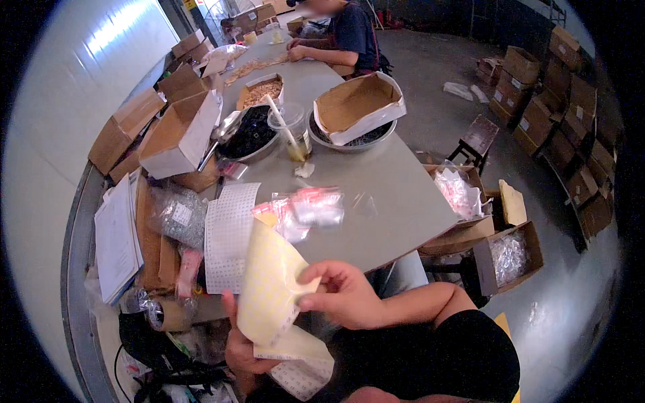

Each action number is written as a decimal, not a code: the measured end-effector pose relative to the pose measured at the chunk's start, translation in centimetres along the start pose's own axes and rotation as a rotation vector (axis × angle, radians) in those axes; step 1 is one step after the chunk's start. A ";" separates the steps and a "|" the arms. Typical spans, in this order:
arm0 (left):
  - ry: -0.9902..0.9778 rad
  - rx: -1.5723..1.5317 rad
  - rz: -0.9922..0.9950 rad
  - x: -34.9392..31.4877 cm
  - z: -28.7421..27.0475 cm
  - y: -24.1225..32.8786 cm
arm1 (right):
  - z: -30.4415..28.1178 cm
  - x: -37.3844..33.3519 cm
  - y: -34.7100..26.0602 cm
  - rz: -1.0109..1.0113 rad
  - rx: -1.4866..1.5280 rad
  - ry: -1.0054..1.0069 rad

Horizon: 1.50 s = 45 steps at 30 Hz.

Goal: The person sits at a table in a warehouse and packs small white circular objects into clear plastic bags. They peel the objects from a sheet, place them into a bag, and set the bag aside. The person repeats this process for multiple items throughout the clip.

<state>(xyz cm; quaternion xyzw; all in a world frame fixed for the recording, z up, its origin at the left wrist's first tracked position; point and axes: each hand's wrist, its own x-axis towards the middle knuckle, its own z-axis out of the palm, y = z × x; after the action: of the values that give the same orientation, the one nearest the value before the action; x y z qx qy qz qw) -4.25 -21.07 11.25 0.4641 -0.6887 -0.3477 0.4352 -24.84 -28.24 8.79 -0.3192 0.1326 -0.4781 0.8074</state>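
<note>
A curled sticker sheet, pale yellow on one side and printed with small marks on the other, is bent over in front of me. My left hand grips its lower left part, one finger pointing up along the edge. The thumb and fingers of my right hand pinch its right edge. Just beyond, a white label sheet with rows of small print lies at the table's left edge. Small clear plastic bags with red marks lie beside it.
Farther along the table stand a plastic cup, a bowl of black parts and a bowl topped by a cardboard tray. Open boxes crowd the left; a box of bags stands right. A co-worker sits beyond.
</note>
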 end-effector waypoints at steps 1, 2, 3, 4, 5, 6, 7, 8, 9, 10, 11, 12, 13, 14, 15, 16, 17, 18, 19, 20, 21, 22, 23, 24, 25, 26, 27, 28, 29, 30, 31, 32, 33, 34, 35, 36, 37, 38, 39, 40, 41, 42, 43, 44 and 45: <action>-0.006 0.104 0.113 0.2 -0.2 -0.5 | -0.4 -0.8 -0.7 -0.004 -0.132 -0.016; 0.007 0.204 0.220 0.1 -0.5 -1.1 | -0.6 -1.4 -1.2 0.000 -0.265 -0.035; -0.016 0.276 0.302 0.3 -0.5 -1.4 | -0.7 -1.9 -1.4 -0.093 -0.338 -0.048; -0.063 0.219 0.347 0.9 -0.5 -1.9 | -1.1 -2.3 -1.7 -0.199 -0.461 -0.056; -0.107 0.175 0.384 1.2 -0.6 -1.7 | -1.3 -2.7 -2.2 -0.304 -0.573 -0.076; -0.174 0.002 0.379 2.0 -0.6 -1.7 | -1.7 -3.1 -2.7 -0.410 -0.684 -0.094; -0.241 -0.172 0.373 2.7 -0.6 -1.8 | -1.9 -3.4 -3.5 -0.497 -0.814 -0.063; -0.318 -0.278 0.248 3.2 -0.3 -3.2 | -2.7 -3.8 -3.7 -0.474 -0.852 -0.021; -0.387 -0.363 0.113 3.5 -0.1 -4.2 | -3.6 -4.1 -3.7 -0.467 -0.967 0.038; -0.483 -0.407 0.034 4.2 0.1 -5.6 | -4.4 -4.2 -3.5 -0.458 -1.081 0.099; -0.577 -0.444 -0.052 5.0 0.4 -6.9 | -5.3 -3.9 -3.1 -0.482 -1.109 0.183; -0.711 -0.454 -0.070 7.1 1.0 -7.1 | -6.2 -3.6 -2.5 -0.505 -1.151 0.281; -0.590 -0.623 -0.215 7.8 2.8 -5.9 | -7.2 -3.3 -2.0 -0.527 -1.191 0.380; -0.583 -0.640 -0.251 8.2 3.3 -6.4 | -8.2 -3.3 -1.7 -0.517 -1.200 0.423; -0.571 -0.659 -0.295 8.4 3.8 -7.7 | -9.1 -3.2 -1.1 -0.499 -1.205 0.463; -0.558 -0.677 -0.339 8.6 4.2 -9.1 | -9.9 -3.2 -0.8 -0.480 -1.209 0.503; -0.554 -0.670 -0.363 8.8 4.8 -9.9 | -10.5 -3.4 -0.7 -0.465 -1.224 0.482; -0.554 -0.608 -0.381 9.1 5.2 -10.7 | -10.8 -3.4 -0.6 -0.440 -1.195 0.487; -0.552 -0.546 -0.397 9.4 5.4 -11.4 | -11.2 -3.5 -0.4 -0.416 -1.166 0.490; -0.555 -0.487 -0.412 9.8 5.7 -11.9 | -11.5 -3.5 -0.5 -0.391 -1.139 0.497; -0.533 -0.518 -0.408 10.0 6.2 -11.7 | -11.6 -3.7 -1.0 -0.222 -1.157 0.519; -0.538 -0.504 -0.420 10.2 6.3 -12.0 | -11.5 -3.7 -1.6 -0.252 -1.316 0.519; -0.537 -0.486 -0.436 10.2 6.3 -12.2 | -11.3 -3.6 -2.3 -0.282 -1.470 0.510; -0.539 -0.473 -0.447 10.4 6.4 -12.6 | -11.1 -3.4 -3.0 -0.310 -1.631 0.500; -0.556 -0.416 -0.410 10.6 6.4 -12.6 | -10.6 -3.0 -3.8 -0.403 -1.708 0.477; -0.576 -0.358 -0.370 11.0 6.3 -12.4 | -10.0 -2.4 -4.6 -0.500 -1.785 0.455; -0.595 -0.300 -0.330 11.4 6.2 -12.3 | -9.8 -1.9 -5.1 -0.599 -1.858 0.430; -0.593 -0.280 -0.275 11.6 6.2 -12.2 | -10.2 -1.5 -5.2 -0.524 -1.731 0.333; -0.592 -0.264 -0.219 11.9 6.4 -12.3 | -10.9 -1.3 -5.2 -0.450 -1.604 0.242; -0.590 -0.248 -0.163 12.1 6.4 -12.3 | -11.4 -1.0 -5.2 -0.377 -1.473 0.154; -0.602 -0.251 -0.199 12.2 6.3 -12.3 | -11.5 -0.8 -5.3 -0.299 -1.467 0.128; -0.612 -0.254 -0.233 12.5 6.2 -12.3 | -11.7 -0.6 -5.5 -0.222 -1.460 0.101; -0.621 -0.257 -0.268 12.6 6.1 -12.3 | -11.9 -0.4 -5.5 -0.146 -1.451 0.073; -0.609 -0.263 -0.210 12.7 6.1 -12.4 | -12.1 -0.3 -5.4 -0.141 -1.412 0.064; -0.595 -0.273 -0.152 12.8 6.2 -12.5 | -12.4 -0.1 -5.3 -0.135 -1.375 0.054; -0.581 -0.281 -0.094 12.9 6.3 -12.6 | -12.7 0.1 -5.2 -0.129 -1.338 0.045; -0.555 -0.322 -0.031 13.1 6.4 -12.7 | -13.0 0.2 -4.8 -0.074 -1.191 0.084; -0.530 -0.361 0.031 13.4 6.5 -12.7 | -13.3 0.1 -4.1 -0.020 -1.041 0.125; -0.505 -0.401 0.093 13.6 6.7 -12.7 | -13.4 0.1 -3.6 0.032 -0.891 0.165; -0.496 -0.363 0.089 13.6 6.8 -12.7 | -13.4 0.1 -3.3 0.052 -0.812 0.190; -0.487 -0.325 0.087 13.6 6.8 -12.7 | -13.4 0.1 -3.1 0.070 -0.733 0.216; -0.479 -0.287 0.086 13.6 6.8 -12.7 | -13.4 0.2 -2.9 0.087 -0.655 0.242; -0.478 -0.288 0.053 13.6 6.8 -12.9 | -13.1 0.2 -2.7 0.019 -0.683 0.294; -0.475 -0.288 0.019 13.4 6.6 -13.0 | -12.6 0.4 -2.7 -0.048 -0.710 0.343; -0.471 -0.287 -0.015 13.4 6.5 -13.2 | -12.3 0.5 -2.7 -0.115 -0.737 0.392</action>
<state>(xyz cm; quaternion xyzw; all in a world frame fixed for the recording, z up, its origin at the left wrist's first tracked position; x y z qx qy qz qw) -8.39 -37.53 0.85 0.3089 -0.7111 -0.5434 0.3219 -32.86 -34.35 1.18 -0.4966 0.4276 -0.4947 0.5709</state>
